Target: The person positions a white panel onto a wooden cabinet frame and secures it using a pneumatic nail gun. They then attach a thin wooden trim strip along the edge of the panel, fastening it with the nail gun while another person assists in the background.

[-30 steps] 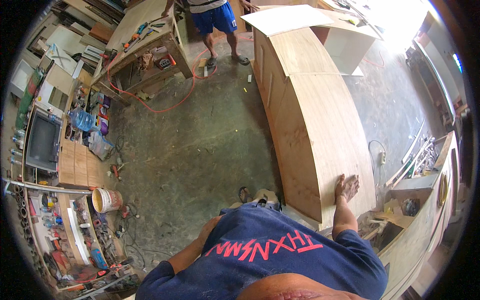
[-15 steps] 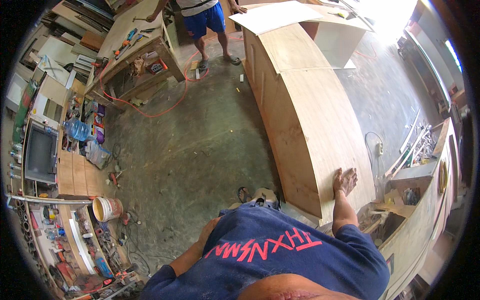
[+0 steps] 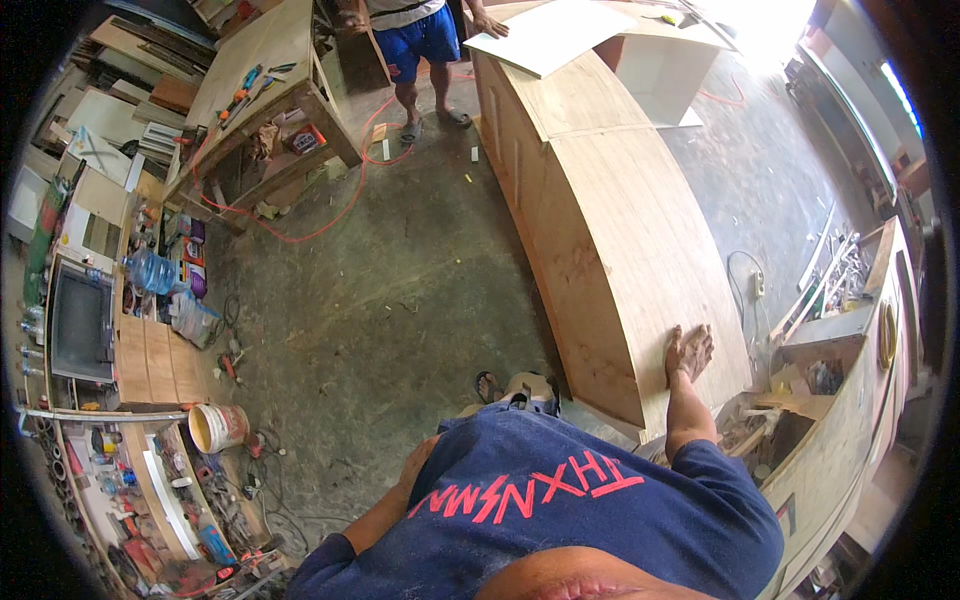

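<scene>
My right hand [image 3: 690,352] lies flat on the near end of a long plywood cabinet [image 3: 640,230], fingers stretched and slightly apart, holding nothing. The cabinet's pale top bends away toward the far side, with a seam across it. My left forearm [image 3: 385,510] hangs at my side; the hand itself is hidden behind my body. At the cabinet's far end a white panel [image 3: 548,38] lies askew on the top, with a co-worker's hand [image 3: 489,25] resting on its edge. That person wears blue shorts; their other hand [image 3: 352,20] is smeared by motion.
A wooden workbench [image 3: 250,50] with tools stands at the far left. An orange cord [image 3: 350,205] curls across the concrete floor [image 3: 400,280]. Left are a bucket [image 3: 218,427], a water bottle [image 3: 150,271] and crowded shelves. Right of the cabinet stands a bin of scraps [image 3: 820,350].
The white panel has turned on the cabinet top. The co-worker's other hand, earlier over the bench with a hammer, has drawn back toward their body. My right hand stays nearly in place.
</scene>
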### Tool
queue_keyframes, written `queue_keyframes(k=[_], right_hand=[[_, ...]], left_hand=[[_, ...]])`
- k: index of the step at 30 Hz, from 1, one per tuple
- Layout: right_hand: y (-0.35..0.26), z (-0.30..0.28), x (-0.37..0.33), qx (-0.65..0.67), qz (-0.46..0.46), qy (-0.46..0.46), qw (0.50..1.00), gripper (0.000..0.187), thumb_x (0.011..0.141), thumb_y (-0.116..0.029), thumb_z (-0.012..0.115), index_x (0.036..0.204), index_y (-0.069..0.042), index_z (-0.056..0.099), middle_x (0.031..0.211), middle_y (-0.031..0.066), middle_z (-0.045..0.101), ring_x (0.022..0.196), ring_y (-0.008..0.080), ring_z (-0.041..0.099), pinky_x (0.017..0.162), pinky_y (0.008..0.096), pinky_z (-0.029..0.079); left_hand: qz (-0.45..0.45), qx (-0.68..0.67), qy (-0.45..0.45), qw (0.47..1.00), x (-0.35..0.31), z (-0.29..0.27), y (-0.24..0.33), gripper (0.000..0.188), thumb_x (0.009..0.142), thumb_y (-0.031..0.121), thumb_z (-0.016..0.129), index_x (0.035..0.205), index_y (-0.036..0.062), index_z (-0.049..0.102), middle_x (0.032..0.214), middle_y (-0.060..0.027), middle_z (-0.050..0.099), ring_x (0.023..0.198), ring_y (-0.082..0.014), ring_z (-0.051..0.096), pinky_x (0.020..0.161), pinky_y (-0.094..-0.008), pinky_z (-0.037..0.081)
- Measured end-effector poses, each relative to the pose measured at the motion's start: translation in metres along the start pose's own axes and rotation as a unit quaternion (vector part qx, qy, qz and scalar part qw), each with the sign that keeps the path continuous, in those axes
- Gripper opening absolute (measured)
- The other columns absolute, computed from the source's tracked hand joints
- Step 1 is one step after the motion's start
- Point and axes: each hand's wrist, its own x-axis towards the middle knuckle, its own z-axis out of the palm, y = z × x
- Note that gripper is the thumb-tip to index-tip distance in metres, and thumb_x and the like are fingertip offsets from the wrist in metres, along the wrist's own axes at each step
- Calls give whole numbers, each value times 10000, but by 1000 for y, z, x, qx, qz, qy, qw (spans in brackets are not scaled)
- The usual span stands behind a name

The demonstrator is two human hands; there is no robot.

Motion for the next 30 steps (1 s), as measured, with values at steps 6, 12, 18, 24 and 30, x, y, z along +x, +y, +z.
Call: queue_keyframes(k=[6, 12, 18, 24, 30], right_hand=[[1, 0, 0, -2, -1, 6, 1000, 749, 925, -538, 577, 1466, -42, 425, 1580, 126, 356, 1437, 335, 339, 1197, 454, 262], [2, 3, 1, -12, -1, 13, 1000, 746, 926, -528, 579, 1469, -44, 414, 1574, 129, 364, 1437, 329, 343, 1189, 451, 275], [-1, 1, 1, -12, 4, 6, 1000, 744, 924, -529, 580, 1467, -46, 420, 1574, 129, 365, 1435, 329, 346, 1189, 448, 278], [-3, -4, 0, 0, 8, 10, 1000, 734, 919, -517, 596, 1462, -53, 427, 1571, 128, 368, 1433, 331, 347, 1189, 449, 277], [-2, -1, 0, 2, 5, 11, 1000, 725, 921, -506, 608, 1463, -62, 426, 1571, 123, 367, 1437, 329, 338, 1193, 447, 268]], left_hand=[[112, 247, -11, 962, -4, -4, 7, 438, 978, 181, 516, 1400, 63, 501, 1344, -164, 581, 1246, -327, 561, 1083, -392, 409], [139, 323, -41, 935, 1, 4, 37, 474, 957, 205, 542, 1415, 91, 488, 1349, -161, 579, 1249, -333, 556, 1081, -402, 408], [130, 302, -33, 944, -1, 4, 35, 472, 959, 215, 550, 1414, 102, 491, 1343, -158, 582, 1245, -333, 555, 1076, -403, 411], [89, 289, -26, 953, 3, -3, 15, 456, 963, 225, 553, 1401, 105, 506, 1345, -150, 584, 1235, -326, 559, 1079, -392, 403], [78, 256, 6, 964, -3, -1, 10, 396, 1014, 216, 487, 1390, 99, 531, 1327, -134, 591, 1230, -299, 557, 1081, -378, 398]])
